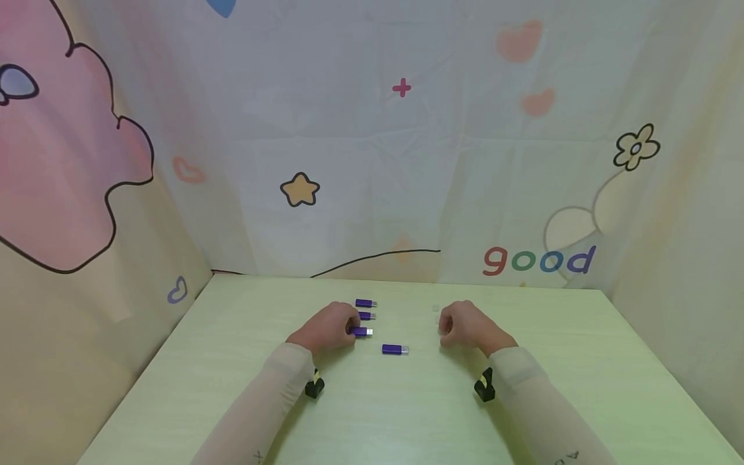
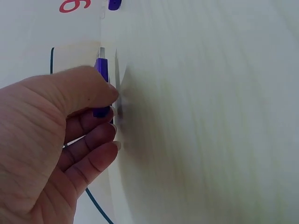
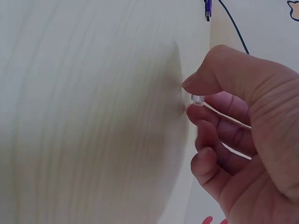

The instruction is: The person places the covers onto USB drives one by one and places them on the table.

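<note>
My left hand [image 1: 330, 326] pinches a purple USB stick [image 1: 361, 332] between thumb and fingers, just above the table, its metal plug pointing right. In the left wrist view the thumb covers the middle of this stick [image 2: 101, 69]. My right hand [image 1: 467, 326] is bent down at the table opposite. Its thumb and fingers pinch a small clear cap [image 3: 198, 100], partly hidden by them. Two more purple USB sticks, a far one [image 1: 365, 303] and a nearer one [image 1: 368, 316], lie beyond the left hand. Another purple USB stick [image 1: 395, 349] lies between the hands, closer to me.
Small clear pieces [image 1: 435, 308] lie on the table [image 1: 395, 413] just beyond the right hand. A printed curtain [image 1: 360, 142] hangs along the back and both sides. Black wrist mounts [image 1: 314, 385] sit at both sleeve cuffs.
</note>
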`<state>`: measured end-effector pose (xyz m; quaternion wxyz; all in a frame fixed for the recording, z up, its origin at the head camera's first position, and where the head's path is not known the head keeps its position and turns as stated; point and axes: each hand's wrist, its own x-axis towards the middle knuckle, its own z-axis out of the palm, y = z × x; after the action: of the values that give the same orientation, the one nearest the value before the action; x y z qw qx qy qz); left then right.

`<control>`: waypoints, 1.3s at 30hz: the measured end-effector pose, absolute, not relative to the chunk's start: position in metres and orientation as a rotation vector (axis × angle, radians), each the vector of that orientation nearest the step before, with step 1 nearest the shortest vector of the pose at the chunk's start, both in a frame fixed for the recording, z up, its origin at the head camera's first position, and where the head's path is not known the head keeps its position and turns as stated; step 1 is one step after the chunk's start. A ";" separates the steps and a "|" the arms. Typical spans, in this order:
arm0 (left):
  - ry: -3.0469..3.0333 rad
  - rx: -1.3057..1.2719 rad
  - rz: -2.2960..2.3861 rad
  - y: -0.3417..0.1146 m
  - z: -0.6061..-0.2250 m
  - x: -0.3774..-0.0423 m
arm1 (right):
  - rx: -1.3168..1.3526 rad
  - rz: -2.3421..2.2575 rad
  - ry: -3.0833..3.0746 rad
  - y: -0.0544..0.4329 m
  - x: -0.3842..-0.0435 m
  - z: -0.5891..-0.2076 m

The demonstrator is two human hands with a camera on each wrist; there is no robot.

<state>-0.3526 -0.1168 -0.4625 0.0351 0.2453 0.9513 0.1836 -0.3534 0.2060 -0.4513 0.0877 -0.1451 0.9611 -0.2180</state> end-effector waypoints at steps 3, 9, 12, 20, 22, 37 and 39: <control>2.914 0.739 0.606 -0.117 -0.463 -0.352 | -0.455 -0.640 2.875 0.206 -0.351 -0.450; 2.851 0.672 0.813 -0.119 -0.463 -0.352 | -0.495 -0.668 2.888 0.204 -0.345 -0.445; 2.810 0.657 0.908 -0.121 -0.464 -0.352 | -0.514 -0.695 2.884 0.203 -0.344 -0.445; 2.681 0.610 1.180 -0.125 -0.465 -0.350 | -0.630 -0.855 2.836 0.205 -0.345 -0.449; 2.668 0.601 1.212 -0.126 -0.465 -0.349 | -0.656 -0.907 2.816 0.206 -0.346 -0.451; 2.562 0.742 1.339 -0.125 -0.461 -0.340 | -0.635 -1.132 2.720 0.208 -0.339 -0.452; 2.559 0.751 1.338 -0.124 -0.460 -0.340 | -0.613 -1.156 2.706 0.208 -0.338 -0.451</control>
<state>-0.3397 -0.1240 -0.4600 0.0787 0.2510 0.8549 0.4471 -0.3382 0.2079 -0.4511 0.0680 -0.2034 0.8982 -0.3838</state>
